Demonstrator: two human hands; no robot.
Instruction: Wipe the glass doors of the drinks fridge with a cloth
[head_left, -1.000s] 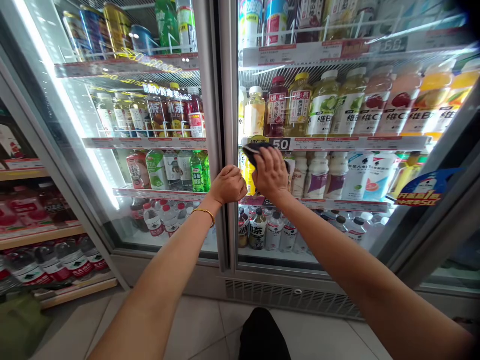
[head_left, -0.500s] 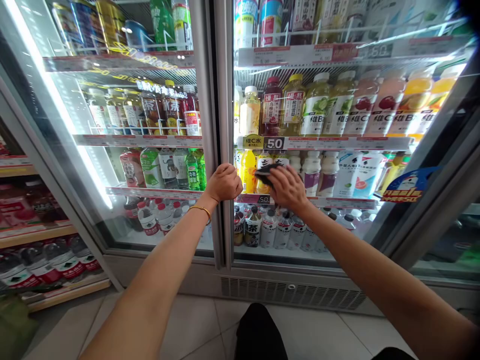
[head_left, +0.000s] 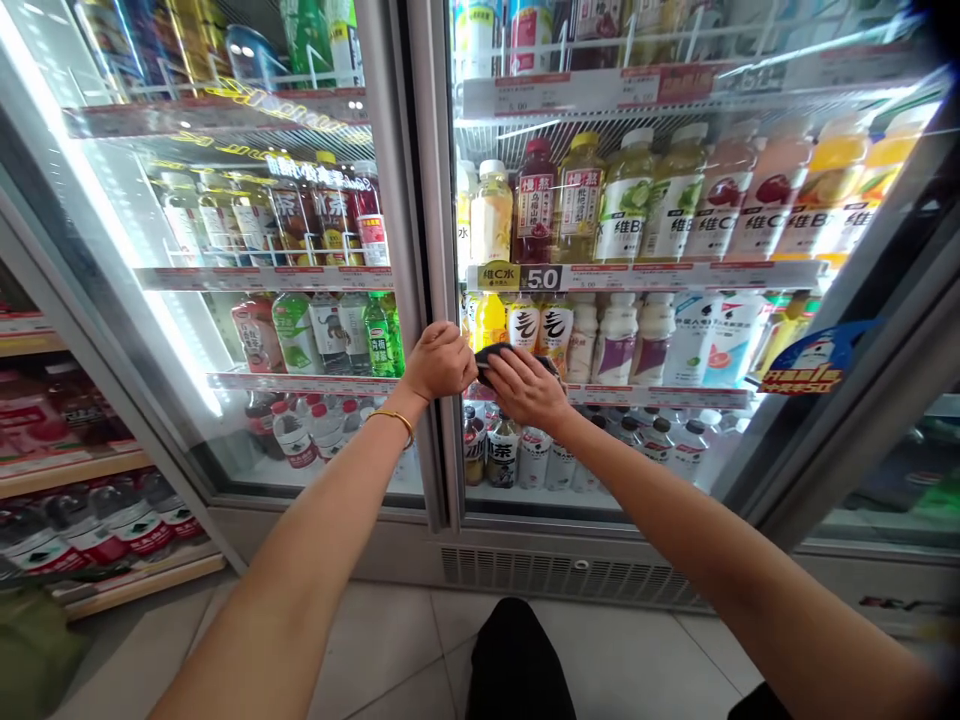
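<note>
My left hand (head_left: 441, 362), with a gold bangle (head_left: 397, 425) on the wrist, is closed in a fist against the metal frame (head_left: 431, 250) where two glass fridge doors meet. The fingers curl round its edge; their grip is partly hidden. Just to the right, my right hand (head_left: 531, 390) presses a dark cloth (head_left: 491, 358) on the right door's glass, fingers together over it. The cloth's left end almost touches my left fist. Behind the glass near the hands stand drink bottles with white labels (head_left: 555, 328) and a yellow bottle (head_left: 491, 315).
Shelves of bottles and cans fill the lit fridge behind both doors. A blue and red sticker (head_left: 821, 360) is on the right door's glass. An open shelf with bottled water (head_left: 112, 525) stands at the left. Below are a vent grille (head_left: 540, 570) and tiled floor (head_left: 382, 640).
My right hand has slid the cloth leftward and slightly down over the glass, close to my left fist. My left hand stays at the door frame. The view has shifted slightly.
</note>
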